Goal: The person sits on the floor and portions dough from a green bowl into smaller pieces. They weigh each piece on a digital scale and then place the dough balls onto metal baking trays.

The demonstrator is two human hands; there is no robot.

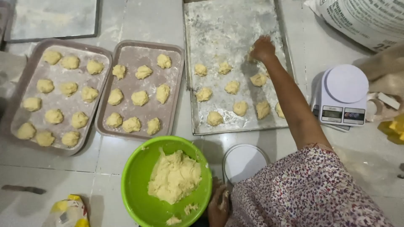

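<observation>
A dough piece (252,56) is pressed onto the floured metal tray (219,25) by the right hand (262,48). The left hand (219,206) is rested beside the green bowl (134,197) of dough. Two brown trays (126,50) of portions are laid alongside.

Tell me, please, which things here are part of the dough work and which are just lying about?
In use: right hand, floured metal tray, pale dough lumps, green plastic bowl of dough, left hand.
Lying about: white kitchen scale, white sack, white round lid.

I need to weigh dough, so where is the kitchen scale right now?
The white kitchen scale sits on the floor at the right of the head view, just beyond the metal tray, below the sack.
</observation>
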